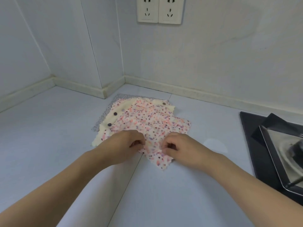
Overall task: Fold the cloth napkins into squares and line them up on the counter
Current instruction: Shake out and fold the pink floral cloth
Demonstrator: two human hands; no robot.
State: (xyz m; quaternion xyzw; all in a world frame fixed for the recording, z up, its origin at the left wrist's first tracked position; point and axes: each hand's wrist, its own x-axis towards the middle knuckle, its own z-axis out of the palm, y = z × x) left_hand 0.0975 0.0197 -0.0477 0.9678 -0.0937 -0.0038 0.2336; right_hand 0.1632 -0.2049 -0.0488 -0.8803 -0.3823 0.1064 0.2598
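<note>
fingers of both the left hand (129, 143) and right hand (176, 147) pinch the near edge of the pink-speckled white cloth napkin (150, 123), which stretches away toward the pale counter's (49, 128) back corner.

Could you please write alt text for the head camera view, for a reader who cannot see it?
A person's left hand and right hand pinch the near edge of a pink-speckled napkin atop a loose pile of cloth napkins on a pale counter. A black stove sits to the right.
</note>
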